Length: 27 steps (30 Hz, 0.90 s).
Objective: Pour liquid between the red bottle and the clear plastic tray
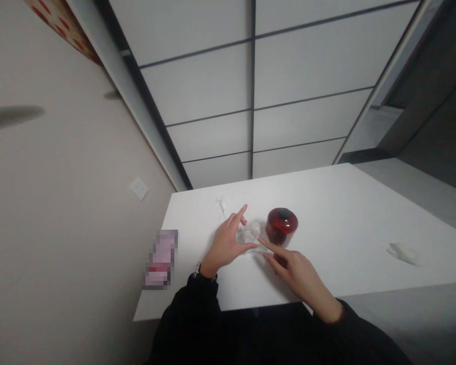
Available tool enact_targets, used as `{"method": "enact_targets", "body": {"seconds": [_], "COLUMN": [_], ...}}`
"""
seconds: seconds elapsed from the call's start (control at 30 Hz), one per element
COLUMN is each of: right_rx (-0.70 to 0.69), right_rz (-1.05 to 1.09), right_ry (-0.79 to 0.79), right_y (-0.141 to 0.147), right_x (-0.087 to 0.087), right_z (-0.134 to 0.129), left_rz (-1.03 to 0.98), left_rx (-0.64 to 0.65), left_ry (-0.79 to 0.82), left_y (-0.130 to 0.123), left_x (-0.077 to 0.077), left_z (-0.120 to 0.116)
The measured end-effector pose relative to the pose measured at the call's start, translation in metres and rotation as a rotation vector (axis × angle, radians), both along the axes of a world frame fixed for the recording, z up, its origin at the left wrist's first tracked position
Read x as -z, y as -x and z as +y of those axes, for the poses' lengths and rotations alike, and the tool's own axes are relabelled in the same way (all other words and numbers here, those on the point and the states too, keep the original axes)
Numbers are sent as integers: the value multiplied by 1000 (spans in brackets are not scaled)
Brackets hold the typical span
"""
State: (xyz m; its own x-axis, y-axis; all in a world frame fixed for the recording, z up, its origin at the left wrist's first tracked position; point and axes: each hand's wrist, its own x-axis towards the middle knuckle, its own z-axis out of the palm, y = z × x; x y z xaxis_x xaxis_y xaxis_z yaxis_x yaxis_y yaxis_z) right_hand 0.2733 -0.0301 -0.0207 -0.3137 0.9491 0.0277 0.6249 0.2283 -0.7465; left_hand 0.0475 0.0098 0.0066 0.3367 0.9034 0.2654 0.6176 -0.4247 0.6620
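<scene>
A small clear container (246,234) with a rounded, pale pinkish part stands between my hands; its exact kind is hard to make out. My left hand (227,242) curves beside it from the left, thumb and forefinger spread wide apart. From the right, my right hand (294,268) reaches in with the forefinger stretched out, its tip at the container's near right side. Whether that tip touches, I cannot tell. Just behind my right hand is a glossy red bottle (277,228) with a dark round top. Past my left hand lies a whitish pump head (222,204).
The white table (338,218) meets a wall on the left. On its left edge lies a pinkish, pixelated object (161,258). A crumpled pale wrapper or tissue (405,253) is at the right. White panelled doors (213,91) rise behind the table.
</scene>
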Motion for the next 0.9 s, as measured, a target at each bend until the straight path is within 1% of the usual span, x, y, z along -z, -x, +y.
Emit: {"method": "enact_targets", "body": {"seconds": [0.1,0.23,0.4,0.57,0.7,0.73,0.83,0.9], "right_rx": [0,-3,-7,-8,-22,-22,-10,-6], "right_rz": [8,13,12,21,20,14,-10,-22], "right_ry": [27,47,41,18,27,27,28,29], "right_y": [0,0,0,0,-1,-1,-1,-1], "right_x": [-1,-2,-1,-1,-2,-3,-4,-4], "right_z": [0,1,1,1,2,2,2,2], "left_rz": [-1,11,-7,21,-7,0,23,20], "left_rx": [57,-8,56,-14,77,77,21,34], "left_ry": [-13,6,-27,-5,-57,-56,-43,-57], "left_y": [0,0,1,2,2,2,3,3], "left_x": [0,-1,0,2,3,3,4,5], "left_z": [0,-1,-1,0,1,2,3,3]}}
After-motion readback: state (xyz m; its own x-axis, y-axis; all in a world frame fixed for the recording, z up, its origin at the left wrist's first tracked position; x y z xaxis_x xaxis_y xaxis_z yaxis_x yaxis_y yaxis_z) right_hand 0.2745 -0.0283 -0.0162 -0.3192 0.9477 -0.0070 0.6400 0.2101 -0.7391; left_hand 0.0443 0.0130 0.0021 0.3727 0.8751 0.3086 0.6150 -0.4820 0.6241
